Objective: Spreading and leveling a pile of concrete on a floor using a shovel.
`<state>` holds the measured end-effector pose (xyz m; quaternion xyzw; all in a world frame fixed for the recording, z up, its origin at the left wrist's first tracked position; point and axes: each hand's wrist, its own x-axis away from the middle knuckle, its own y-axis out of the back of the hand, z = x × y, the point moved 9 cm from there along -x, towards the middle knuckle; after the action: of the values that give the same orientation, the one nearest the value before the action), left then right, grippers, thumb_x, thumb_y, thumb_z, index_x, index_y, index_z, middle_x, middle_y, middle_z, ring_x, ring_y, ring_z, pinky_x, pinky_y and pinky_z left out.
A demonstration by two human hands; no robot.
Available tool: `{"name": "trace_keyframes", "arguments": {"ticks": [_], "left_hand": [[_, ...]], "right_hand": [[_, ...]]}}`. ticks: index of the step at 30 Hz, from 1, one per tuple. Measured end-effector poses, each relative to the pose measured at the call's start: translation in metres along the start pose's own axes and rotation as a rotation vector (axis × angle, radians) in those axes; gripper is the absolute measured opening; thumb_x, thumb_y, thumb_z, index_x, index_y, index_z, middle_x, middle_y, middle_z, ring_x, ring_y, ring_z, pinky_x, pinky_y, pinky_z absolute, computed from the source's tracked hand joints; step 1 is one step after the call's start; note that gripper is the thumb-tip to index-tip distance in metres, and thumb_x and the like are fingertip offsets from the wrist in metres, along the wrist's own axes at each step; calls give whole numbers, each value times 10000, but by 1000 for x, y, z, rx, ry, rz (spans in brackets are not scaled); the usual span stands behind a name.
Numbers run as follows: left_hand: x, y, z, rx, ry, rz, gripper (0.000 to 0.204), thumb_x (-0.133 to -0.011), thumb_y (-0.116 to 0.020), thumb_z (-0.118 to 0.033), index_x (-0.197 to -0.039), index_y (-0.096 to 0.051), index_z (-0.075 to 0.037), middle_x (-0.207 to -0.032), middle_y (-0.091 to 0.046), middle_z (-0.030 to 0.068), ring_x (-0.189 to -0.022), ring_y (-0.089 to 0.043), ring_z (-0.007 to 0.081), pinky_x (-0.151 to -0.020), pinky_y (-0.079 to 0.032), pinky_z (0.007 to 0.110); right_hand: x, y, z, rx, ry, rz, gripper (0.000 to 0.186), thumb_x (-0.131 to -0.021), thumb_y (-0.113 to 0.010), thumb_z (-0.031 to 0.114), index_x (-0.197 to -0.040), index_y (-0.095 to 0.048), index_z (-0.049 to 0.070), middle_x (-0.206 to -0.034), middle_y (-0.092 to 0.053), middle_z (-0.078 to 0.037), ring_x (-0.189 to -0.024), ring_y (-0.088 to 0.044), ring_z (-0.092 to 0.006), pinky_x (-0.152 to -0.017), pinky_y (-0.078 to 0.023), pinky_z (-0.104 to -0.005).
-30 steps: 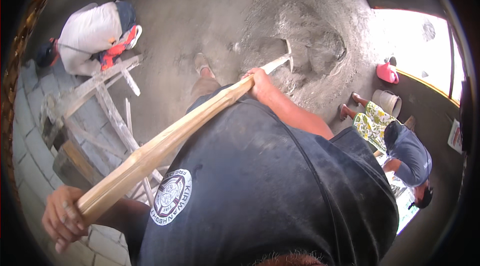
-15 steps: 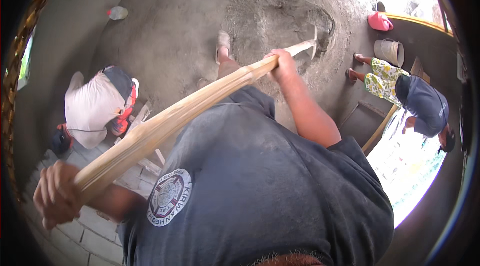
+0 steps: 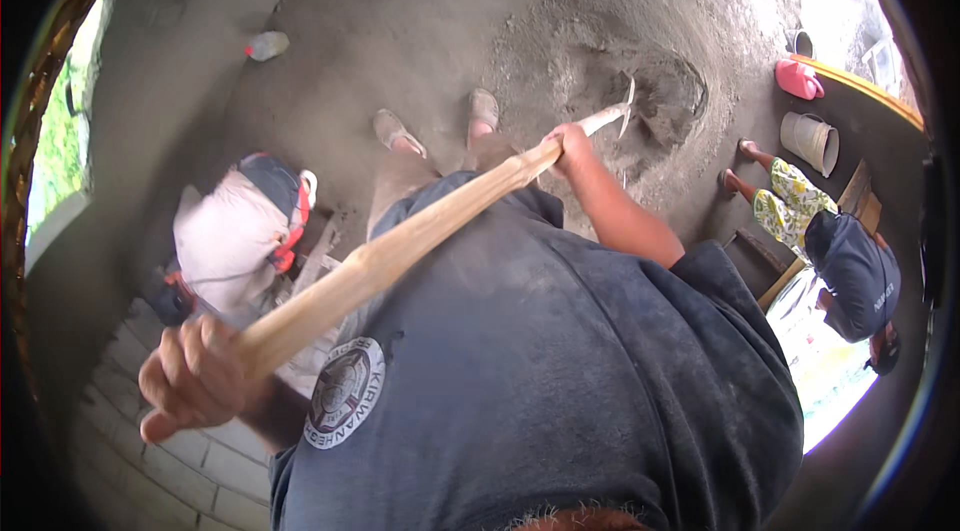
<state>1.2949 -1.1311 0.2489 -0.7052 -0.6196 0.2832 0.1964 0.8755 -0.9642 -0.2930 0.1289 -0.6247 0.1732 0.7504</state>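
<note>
A long pale wooden handle (image 3: pixel 400 256) runs diagonally across my body, from low left up to a thin metal tool head (image 3: pixel 627 106) at the edge of a wet grey mortar heap (image 3: pixel 660 81). My left hand (image 3: pixel 190 381) is closed round the lower end of the handle. My right hand (image 3: pixel 566 146) grips the handle farther up, below the head. Both my feet (image 3: pixel 484 108) in dusty clogs stand on the cement-covered floor beside the mix.
A person (image 3: pixel 235 231) in a pale top bends at the left by grey blocks (image 3: pixel 160 451) and timber (image 3: pixel 310 271). Another person (image 3: pixel 850 271) in a dark shirt crouches at the right, near a bucket (image 3: pixel 810 139), a pink jug (image 3: pixel 798 78) and a board (image 3: pixel 860 186). A plastic bottle (image 3: pixel 268 46) lies behind.
My hands and the handle have shifted rightward from half a second ago. My left foot has come into view beside the right one. The co-worker at the left stays bent over.
</note>
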Motion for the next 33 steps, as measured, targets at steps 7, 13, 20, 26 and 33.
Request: {"name": "trace_keyframes", "arguments": {"ticks": [7, 13, 20, 26, 33], "left_hand": [[-93, -12, -54, 118, -78, 168, 314, -832, -710, -180, -568, -548, -132, -415, -529, -43, -327, -482, 56, -382, -345, 191], [-197, 8, -106, 297, -108, 469, 238, -777, -742, -143, -591, -592, -148, -462, -583, -68, -378, -547, 32, -409, -377, 159], [-306, 20, -96, 963, 28, 632, 178, -790, -693, -112, -614, -670, -126, -511, -633, -29, -421, -599, 47, -426, -474, 159], [-393, 10, -33, 915, 317, 591, 215, -730, -715, -47, -548, -627, -121, -474, -586, -57, -398, -550, 34, -377, -404, 150], [-347, -94, 191, 146, 303, 557, 362, -925, -615, -477, -797, -547, -146, -510, -545, -48, -480, -523, 98, -656, -439, 255]], "right_hand": [[54, -98, -23, -216, -29, 112, 87, -840, -479, 19, -917, -445, -1, -725, -496, -138, -616, -531, -261, -590, -510, -426], [88, -193, -24, -357, 43, 175, 102, -844, -486, -21, -940, -455, -2, -803, -507, -130, -676, -533, -243, -650, -493, -428], [137, -237, 23, -526, 100, 135, 92, -866, -503, -9, -948, -464, -15, -786, -493, -127, -675, -519, -239, -655, -489, -408], [124, -206, 116, -652, 199, 120, 48, -862, -500, 3, -872, -454, 11, -742, -477, -116, -640, -511, -241, -634, -499, -406], [-37, -131, 223, -302, 58, -60, 18, -834, -477, 23, -830, -460, 26, -696, -483, -103, -611, -529, -241, -608, -510, -377]]}}
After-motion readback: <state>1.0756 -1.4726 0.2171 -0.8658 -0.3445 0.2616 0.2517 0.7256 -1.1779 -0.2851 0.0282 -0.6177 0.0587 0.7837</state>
